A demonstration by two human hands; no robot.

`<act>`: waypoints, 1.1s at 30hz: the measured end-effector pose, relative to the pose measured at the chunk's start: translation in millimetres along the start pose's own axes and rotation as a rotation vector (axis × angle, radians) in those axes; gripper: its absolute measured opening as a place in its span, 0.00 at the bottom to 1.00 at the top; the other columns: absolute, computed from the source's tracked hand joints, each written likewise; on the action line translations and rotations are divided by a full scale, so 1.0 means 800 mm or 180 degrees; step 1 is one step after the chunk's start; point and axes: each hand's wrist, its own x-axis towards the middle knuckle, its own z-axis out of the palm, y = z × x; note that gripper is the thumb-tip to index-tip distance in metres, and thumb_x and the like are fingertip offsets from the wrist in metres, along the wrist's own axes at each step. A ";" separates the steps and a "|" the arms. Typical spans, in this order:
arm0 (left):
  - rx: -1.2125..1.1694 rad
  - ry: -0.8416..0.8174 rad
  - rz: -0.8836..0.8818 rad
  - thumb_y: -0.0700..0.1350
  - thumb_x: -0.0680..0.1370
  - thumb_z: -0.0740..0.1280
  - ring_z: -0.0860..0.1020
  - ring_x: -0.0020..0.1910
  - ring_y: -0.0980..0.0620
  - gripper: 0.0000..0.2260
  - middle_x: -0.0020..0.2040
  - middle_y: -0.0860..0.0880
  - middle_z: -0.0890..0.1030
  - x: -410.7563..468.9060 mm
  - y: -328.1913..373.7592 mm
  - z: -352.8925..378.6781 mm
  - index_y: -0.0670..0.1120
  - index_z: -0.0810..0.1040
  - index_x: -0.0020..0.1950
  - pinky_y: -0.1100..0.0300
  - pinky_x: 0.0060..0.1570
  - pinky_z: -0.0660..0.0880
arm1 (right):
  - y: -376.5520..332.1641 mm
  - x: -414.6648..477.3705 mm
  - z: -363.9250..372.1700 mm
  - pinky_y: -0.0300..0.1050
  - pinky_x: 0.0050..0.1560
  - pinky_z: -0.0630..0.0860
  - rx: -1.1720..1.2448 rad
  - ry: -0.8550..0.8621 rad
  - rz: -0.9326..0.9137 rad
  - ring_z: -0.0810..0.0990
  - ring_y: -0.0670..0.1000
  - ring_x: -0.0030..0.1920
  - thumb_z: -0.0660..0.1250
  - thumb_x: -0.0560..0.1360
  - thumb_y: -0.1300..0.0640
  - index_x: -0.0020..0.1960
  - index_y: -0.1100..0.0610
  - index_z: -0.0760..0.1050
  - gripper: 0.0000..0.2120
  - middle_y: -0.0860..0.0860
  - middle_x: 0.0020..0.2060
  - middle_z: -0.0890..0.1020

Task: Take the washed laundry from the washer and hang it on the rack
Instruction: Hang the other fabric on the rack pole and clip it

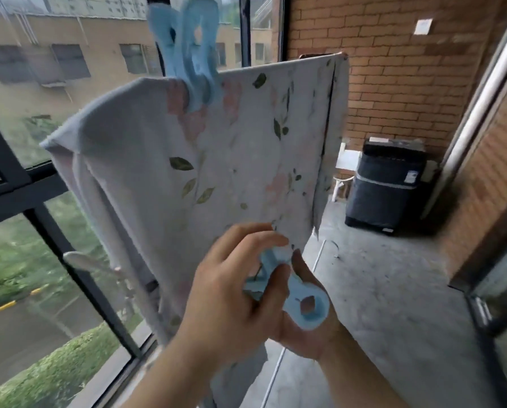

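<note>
Holding a second blue peg (293, 301) low and near in both hands, left hand (234, 293) curled over its top, right hand (302, 331) half-closed under its ring end, just in front of the flowery sheet (217, 160) draped on the rack bar (320, 55) and pinned up left by a top peg (195, 57). Best to squeeze it wide, lift to the unpinned right stretch and bite over cloth and bar together. Standing on rough concrete floor (393, 290), windows (40, 225) left, brick wall (393, 69) far right, dark washer (387, 184) against it.

Head camera looks forward and down, close on the hung sheet (217, 160).
</note>
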 end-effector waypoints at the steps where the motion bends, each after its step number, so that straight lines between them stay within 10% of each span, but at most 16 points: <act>1: -0.0197 -0.0090 -0.0150 0.42 0.75 0.71 0.78 0.59 0.54 0.11 0.57 0.54 0.79 0.010 0.000 0.021 0.46 0.80 0.57 0.62 0.55 0.76 | -0.012 0.007 -0.026 0.52 0.61 0.71 -0.0337 -0.0323 -0.0248 0.69 0.58 0.68 0.46 0.81 0.35 0.69 0.57 0.72 0.33 0.57 0.66 0.73; 7: -0.0720 -0.0754 -0.1282 0.63 0.72 0.70 0.72 0.64 0.60 0.25 0.64 0.66 0.71 0.078 -0.009 0.182 0.62 0.71 0.68 0.58 0.59 0.77 | -0.119 -0.009 -0.140 0.52 0.39 0.77 -0.0845 0.0498 -0.0224 0.80 0.57 0.37 0.84 0.54 0.51 0.50 0.64 0.79 0.30 0.60 0.40 0.81; 13: -0.0735 -0.1081 -0.1871 0.66 0.71 0.66 0.79 0.52 0.56 0.27 0.59 0.59 0.76 0.159 0.005 0.341 0.56 0.73 0.67 0.63 0.46 0.81 | -0.239 0.019 -0.217 0.40 0.37 0.80 -0.2212 0.1622 -0.0539 0.83 0.46 0.34 0.64 0.81 0.49 0.53 0.50 0.76 0.06 0.46 0.36 0.85; 19: -0.1246 -0.1047 -0.1973 0.50 0.73 0.75 0.83 0.44 0.60 0.17 0.49 0.56 0.84 0.232 -0.001 0.437 0.51 0.79 0.61 0.68 0.38 0.78 | -0.341 0.042 -0.289 0.44 0.53 0.79 -0.2637 0.1555 -0.0833 0.82 0.43 0.48 0.55 0.73 0.34 0.60 0.43 0.75 0.22 0.46 0.48 0.84; 24: -0.1077 -0.1261 -0.1946 0.44 0.64 0.83 0.81 0.49 0.58 0.33 0.53 0.57 0.81 0.291 -0.028 0.510 0.57 0.72 0.63 0.65 0.47 0.79 | -0.422 0.089 -0.336 0.51 0.72 0.69 -0.2979 0.1716 -0.0874 0.71 0.42 0.69 0.52 0.75 0.28 0.71 0.34 0.61 0.27 0.39 0.70 0.70; 33: -0.1338 -0.1850 -0.1308 0.46 0.58 0.85 0.82 0.48 0.59 0.38 0.53 0.63 0.82 0.397 -0.119 0.672 0.66 0.72 0.61 0.62 0.45 0.81 | -0.551 0.253 -0.431 0.26 0.60 0.67 -0.3683 0.1853 -0.1445 0.71 0.35 0.65 0.49 0.69 0.23 0.72 0.41 0.69 0.38 0.35 0.66 0.74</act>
